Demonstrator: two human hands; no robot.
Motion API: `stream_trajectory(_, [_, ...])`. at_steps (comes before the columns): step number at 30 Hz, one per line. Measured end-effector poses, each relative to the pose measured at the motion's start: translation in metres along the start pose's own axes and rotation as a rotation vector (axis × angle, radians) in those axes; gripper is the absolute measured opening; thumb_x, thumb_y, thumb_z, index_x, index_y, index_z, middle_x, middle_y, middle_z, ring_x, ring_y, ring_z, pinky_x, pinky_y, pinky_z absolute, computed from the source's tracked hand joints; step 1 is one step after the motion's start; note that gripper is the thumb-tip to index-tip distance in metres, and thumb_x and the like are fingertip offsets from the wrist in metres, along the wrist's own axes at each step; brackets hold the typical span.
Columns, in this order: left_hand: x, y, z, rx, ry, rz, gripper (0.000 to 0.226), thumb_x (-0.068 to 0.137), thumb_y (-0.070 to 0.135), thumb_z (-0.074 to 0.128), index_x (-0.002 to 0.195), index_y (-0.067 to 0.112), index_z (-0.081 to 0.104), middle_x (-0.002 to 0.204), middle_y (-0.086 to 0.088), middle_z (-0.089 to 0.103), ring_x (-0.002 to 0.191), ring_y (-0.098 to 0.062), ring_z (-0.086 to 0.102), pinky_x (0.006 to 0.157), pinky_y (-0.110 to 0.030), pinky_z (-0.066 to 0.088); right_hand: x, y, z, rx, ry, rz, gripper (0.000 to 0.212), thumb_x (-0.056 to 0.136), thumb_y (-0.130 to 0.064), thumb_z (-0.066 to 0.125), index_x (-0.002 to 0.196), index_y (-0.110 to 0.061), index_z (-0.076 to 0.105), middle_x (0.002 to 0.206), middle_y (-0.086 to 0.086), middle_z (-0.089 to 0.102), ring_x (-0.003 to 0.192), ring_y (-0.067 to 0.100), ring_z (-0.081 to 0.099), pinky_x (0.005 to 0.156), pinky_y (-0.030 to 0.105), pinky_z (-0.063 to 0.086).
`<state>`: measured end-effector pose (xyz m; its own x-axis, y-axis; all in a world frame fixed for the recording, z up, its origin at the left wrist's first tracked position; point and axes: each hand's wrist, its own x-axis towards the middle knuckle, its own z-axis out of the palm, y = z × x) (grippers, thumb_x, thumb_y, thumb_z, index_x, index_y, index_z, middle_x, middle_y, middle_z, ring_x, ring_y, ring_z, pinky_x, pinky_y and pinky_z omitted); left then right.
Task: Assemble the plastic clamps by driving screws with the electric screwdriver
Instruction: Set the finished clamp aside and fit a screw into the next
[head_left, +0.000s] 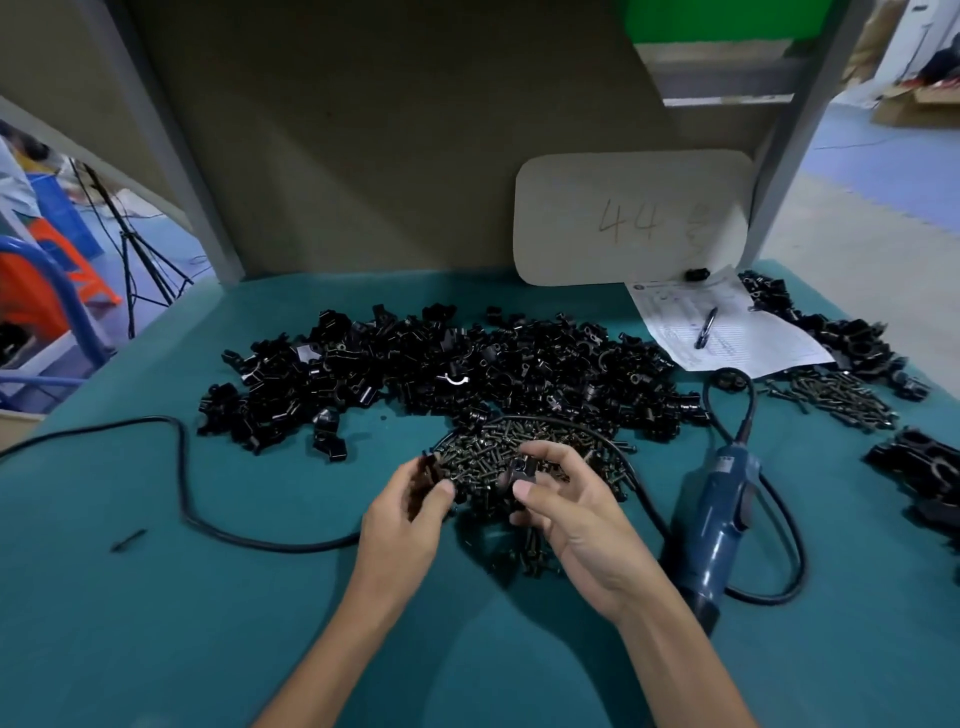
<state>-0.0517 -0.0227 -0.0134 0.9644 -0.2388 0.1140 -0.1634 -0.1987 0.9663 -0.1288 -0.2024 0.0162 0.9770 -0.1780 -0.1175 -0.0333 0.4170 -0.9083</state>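
We judge a slip the likeliest trouble — the small black clamp piece (523, 467) is pinched only at the fingertips above the loose screws (493, 452) and could drop among them, and the cord (291, 547) looped round that heap might snag a reach for the electric screwdriver (722, 514), lying on the worktop (208, 623) just to the right. Our right hand (571, 514) is curled, thumb and fingers gripping the clamp piece; our left hand (405, 514) curls at the heap's edge — whether it holds anything we cannot tell.
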Motion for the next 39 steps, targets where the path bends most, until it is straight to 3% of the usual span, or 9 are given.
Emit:
stream_trajectory(5, [0.005, -0.004, -0.003, -0.134, 0.05, -0.049, 0.019, 0.097, 0.014, 0.057, 0.098, 0.032, 0.062, 0.109, 0.012, 0.074, 0.101, -0.008, 0.067, 0.095, -0.034, 0.051, 0.0, 0.009, 0.01, 0.026, -0.034, 0.032, 0.036, 0.096, -0.004, 0.066, 0.13, -0.012, 0.061, 0.105, 0.01, 0.072, 0.1, 0.018, 0.069, 0.089, 0.03, 0.057])
stream_trajectory(8, [0.004, -0.008, -0.003, -0.009, 0.053, 0.048, 0.014, 0.1, 0.025, 0.061, 0.099, 0.038, 0.068, 0.126, 0.018, 0.065, 0.12, -0.002, 0.054, 0.107, -0.027, 0.038, 0.001, 0.013, 0.013, -0.009, -0.049, 0.065, 0.031, 0.096, -0.005, 0.066, 0.127, -0.009, 0.063, 0.107, 0.008, 0.074, 0.099, 0.02, 0.07, 0.093, 0.033, 0.056])
stream_trajectory(11, [0.002, -0.007, -0.005, 0.083, 0.113, 0.127, 0.012, 0.093, 0.045, 0.066, 0.103, 0.048, 0.07, 0.12, 0.013, 0.057, 0.114, 0.0, 0.054, 0.098, -0.017, 0.044, 0.003, 0.013, 0.01, -0.021, -0.031, 0.068, 0.035, 0.099, -0.009, 0.064, 0.132, -0.019, 0.063, 0.1, 0.003, 0.073, 0.095, 0.018, 0.069, 0.098, 0.037, 0.054])
stream_trajectory(14, [0.001, -0.006, -0.004, -0.027, 0.121, 0.084, 0.012, 0.091, 0.032, 0.073, 0.098, 0.042, 0.071, 0.102, 0.004, 0.071, 0.094, -0.012, 0.069, 0.087, -0.034, 0.056, 0.005, 0.012, 0.005, -0.049, 0.007, 0.048, 0.037, 0.101, -0.01, 0.061, 0.134, -0.028, 0.062, 0.1, 0.004, 0.071, 0.095, 0.016, 0.065, 0.09, 0.033, 0.053])
stream_trajectory(19, [-0.008, -0.006, 0.003, 0.097, 0.113, 0.176, 0.02, 0.086, 0.022, 0.08, 0.085, 0.039, 0.069, 0.115, 0.025, 0.063, 0.115, -0.001, 0.061, 0.086, -0.021, 0.051, 0.006, 0.017, 0.007, 0.139, -0.012, 0.07, 0.036, 0.101, 0.0, 0.056, 0.135, -0.014, 0.06, 0.103, 0.014, 0.067, 0.1, 0.022, 0.07, 0.09, 0.032, 0.058])
stream_trajectory(22, [-0.014, -0.004, 0.004, 0.102, 0.035, 0.255, 0.01, 0.09, 0.031, 0.073, 0.094, 0.038, 0.068, 0.114, 0.02, 0.066, 0.111, -0.004, 0.063, 0.078, -0.014, 0.053, 0.006, 0.019, 0.01, 0.143, -0.033, 0.073, 0.036, 0.102, 0.0, 0.054, 0.134, -0.014, 0.061, 0.108, 0.014, 0.068, 0.107, 0.023, 0.07, 0.093, 0.031, 0.057])
stream_trajectory(28, [-0.007, -0.005, 0.005, 0.101, -0.161, 0.107, 0.045, 0.095, 0.026, 0.069, 0.135, 0.04, 0.053, 0.12, 0.031, 0.062, 0.121, 0.006, 0.057, 0.096, -0.017, 0.051, 0.006, 0.016, 0.008, 0.032, -0.034, 0.057, 0.036, 0.103, 0.0, 0.053, 0.134, -0.017, 0.063, 0.105, 0.009, 0.071, 0.109, 0.019, 0.071, 0.096, 0.028, 0.055])
stream_trajectory(33, [-0.008, -0.005, 0.005, 0.141, -0.092, 0.179, 0.029, 0.092, 0.03, 0.073, 0.118, 0.039, 0.063, 0.111, 0.019, 0.071, 0.102, -0.006, 0.069, 0.09, -0.035, 0.057, 0.005, 0.013, 0.008, -0.068, -0.017, 0.018, 0.03, 0.103, -0.007, 0.056, 0.128, -0.021, 0.065, 0.108, 0.002, 0.074, 0.092, 0.008, 0.07, 0.076, 0.017, 0.053])
stream_trajectory(39, [-0.011, -0.004, 0.005, 0.218, -0.135, 0.254, 0.036, 0.092, 0.041, 0.07, 0.126, 0.047, 0.061, 0.118, 0.031, 0.064, 0.105, 0.003, 0.061, 0.085, -0.012, 0.049, 0.003, 0.011, 0.008, -0.237, -0.027, -0.045, 0.038, 0.106, -0.007, 0.049, 0.12, -0.032, 0.073, 0.121, -0.003, 0.073, 0.111, 0.011, 0.068, 0.091, 0.027, 0.055])
